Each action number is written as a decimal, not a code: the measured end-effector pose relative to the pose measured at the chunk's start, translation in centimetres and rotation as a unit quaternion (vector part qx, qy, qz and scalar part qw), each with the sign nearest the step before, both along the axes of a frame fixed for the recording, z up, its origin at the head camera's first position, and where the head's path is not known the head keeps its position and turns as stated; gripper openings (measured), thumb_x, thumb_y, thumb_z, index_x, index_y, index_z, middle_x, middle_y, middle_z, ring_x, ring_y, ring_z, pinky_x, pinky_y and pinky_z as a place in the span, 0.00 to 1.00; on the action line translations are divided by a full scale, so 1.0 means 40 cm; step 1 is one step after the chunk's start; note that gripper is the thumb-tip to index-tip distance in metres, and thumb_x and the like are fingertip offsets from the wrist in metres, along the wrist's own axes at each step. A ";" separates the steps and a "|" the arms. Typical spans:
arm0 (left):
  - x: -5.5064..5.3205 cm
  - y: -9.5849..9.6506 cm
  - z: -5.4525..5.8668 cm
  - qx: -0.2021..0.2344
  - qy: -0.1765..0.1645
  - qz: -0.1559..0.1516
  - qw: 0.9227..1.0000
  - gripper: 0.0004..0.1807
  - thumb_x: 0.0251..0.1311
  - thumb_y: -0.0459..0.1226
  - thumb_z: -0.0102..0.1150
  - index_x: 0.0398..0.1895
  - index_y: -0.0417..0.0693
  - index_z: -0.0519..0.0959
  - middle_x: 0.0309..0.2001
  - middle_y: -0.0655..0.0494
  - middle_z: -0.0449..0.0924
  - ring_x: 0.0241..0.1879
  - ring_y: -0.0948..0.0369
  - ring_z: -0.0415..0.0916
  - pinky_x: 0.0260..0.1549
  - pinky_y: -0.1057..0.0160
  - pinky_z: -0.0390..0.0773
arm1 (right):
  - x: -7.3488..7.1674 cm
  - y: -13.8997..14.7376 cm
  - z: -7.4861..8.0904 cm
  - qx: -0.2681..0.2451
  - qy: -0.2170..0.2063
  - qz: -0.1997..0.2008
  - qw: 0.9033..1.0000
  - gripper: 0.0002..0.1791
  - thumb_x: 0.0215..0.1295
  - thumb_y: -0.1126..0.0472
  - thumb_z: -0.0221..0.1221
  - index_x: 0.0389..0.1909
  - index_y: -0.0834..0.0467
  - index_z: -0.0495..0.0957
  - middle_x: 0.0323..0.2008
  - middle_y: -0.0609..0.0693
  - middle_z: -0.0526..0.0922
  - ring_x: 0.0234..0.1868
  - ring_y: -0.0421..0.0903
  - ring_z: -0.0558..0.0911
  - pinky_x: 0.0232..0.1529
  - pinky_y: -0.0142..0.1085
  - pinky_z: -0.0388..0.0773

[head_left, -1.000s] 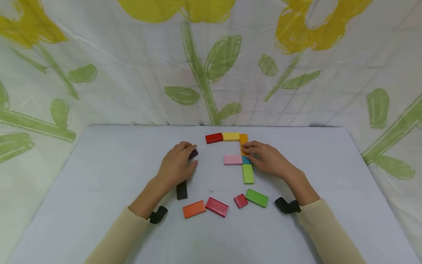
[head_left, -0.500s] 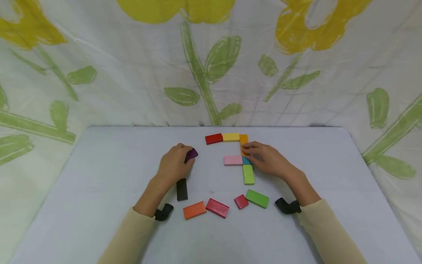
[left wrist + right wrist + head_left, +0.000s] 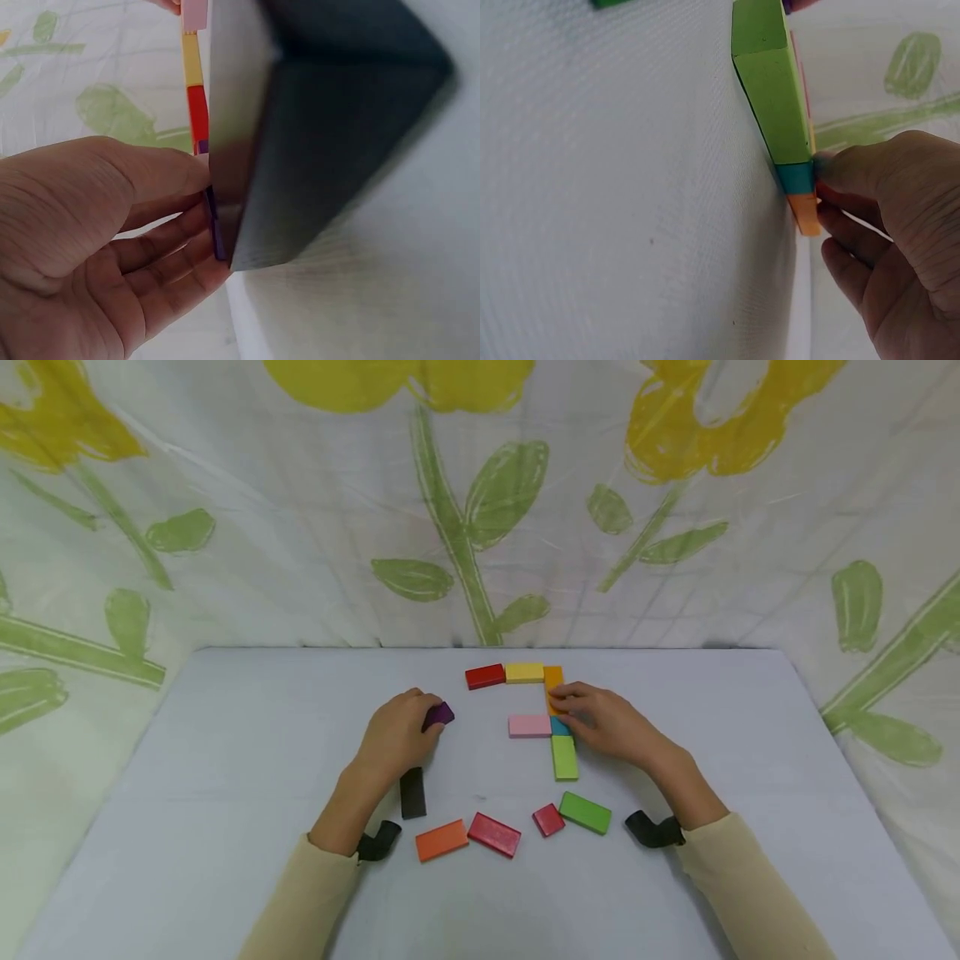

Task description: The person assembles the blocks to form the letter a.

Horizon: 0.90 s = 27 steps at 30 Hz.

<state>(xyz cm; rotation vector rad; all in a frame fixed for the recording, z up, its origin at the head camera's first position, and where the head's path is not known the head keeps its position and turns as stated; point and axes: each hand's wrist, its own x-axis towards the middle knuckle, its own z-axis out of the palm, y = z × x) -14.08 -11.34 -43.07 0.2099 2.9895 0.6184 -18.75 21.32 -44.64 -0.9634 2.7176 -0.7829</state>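
In the head view my left hand (image 3: 397,739) pinches a small purple block (image 3: 439,716) between thumb and fingers, left of the row's red block (image 3: 485,676). The left wrist view shows the purple edge partly behind a dark block. My right hand (image 3: 611,718) rests its relaxed fingers against the orange block (image 3: 552,687), and its thumb touches the small teal block (image 3: 559,726). In the right wrist view, thumb and fingertips lie along the same side of these blocks. A yellow block (image 3: 524,672) joins red to orange. Pink (image 3: 529,726) and lime (image 3: 565,757) blocks touch the teal one.
Below my left hand lies a black block (image 3: 412,793). Nearer the front are an orange-red block (image 3: 442,840), a crimson block (image 3: 494,835), a small red block (image 3: 548,819) and a green block (image 3: 585,812). A flower-painted cloth (image 3: 315,527) hangs behind the white table (image 3: 225,760).
My left hand has shifted slightly, turning the purple block so that more of it shows beyond the fingertips. My right hand has stayed in place.
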 end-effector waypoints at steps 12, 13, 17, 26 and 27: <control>-0.004 -0.010 -0.005 0.010 0.005 -0.010 1.000 0.19 0.67 0.37 0.70 0.59 0.40 0.85 0.52 0.42 0.87 0.50 0.48 0.84 0.55 0.47 0.88 | 0.003 -0.003 -0.001 -0.007 -0.003 -0.002 1.000 0.21 0.74 0.67 0.63 0.65 0.65 0.81 0.68 0.59 0.82 0.71 0.61 0.79 0.69 0.58 0.79; -0.002 -0.012 -0.006 0.011 0.004 -0.010 1.000 0.19 0.67 0.37 0.70 0.59 0.40 0.85 0.52 0.42 0.87 0.50 0.48 0.84 0.55 0.47 0.88 | 0.005 -0.003 -0.002 -0.008 -0.006 -0.002 1.000 0.21 0.74 0.67 0.63 0.65 0.65 0.81 0.68 0.59 0.82 0.71 0.61 0.79 0.69 0.58 0.79; -0.001 -0.015 -0.008 0.010 0.001 -0.012 1.000 0.20 0.67 0.38 0.70 0.59 0.41 0.85 0.52 0.42 0.87 0.49 0.49 0.84 0.54 0.48 0.88 | 0.006 -0.005 -0.004 -0.005 -0.003 -0.001 1.000 0.21 0.73 0.67 0.64 0.65 0.65 0.81 0.68 0.59 0.82 0.71 0.61 0.79 0.69 0.57 0.79; -0.003 -0.004 -0.002 0.018 0.004 -0.015 1.000 0.21 0.67 0.38 0.70 0.60 0.41 0.85 0.52 0.43 0.87 0.49 0.49 0.84 0.54 0.49 0.88 | 0.001 -0.005 0.001 0.001 -0.002 -0.004 1.000 0.21 0.74 0.65 0.63 0.65 0.64 0.81 0.68 0.59 0.81 0.71 0.60 0.79 0.70 0.56 0.79; -0.002 -0.001 -0.002 0.019 0.002 -0.015 1.000 0.21 0.67 0.39 0.70 0.61 0.41 0.85 0.53 0.43 0.87 0.50 0.50 0.84 0.54 0.49 0.88 | 0.001 -0.005 0.001 0.001 -0.002 -0.005 1.000 0.21 0.74 0.65 0.63 0.65 0.64 0.81 0.68 0.59 0.81 0.71 0.60 0.79 0.70 0.57 0.79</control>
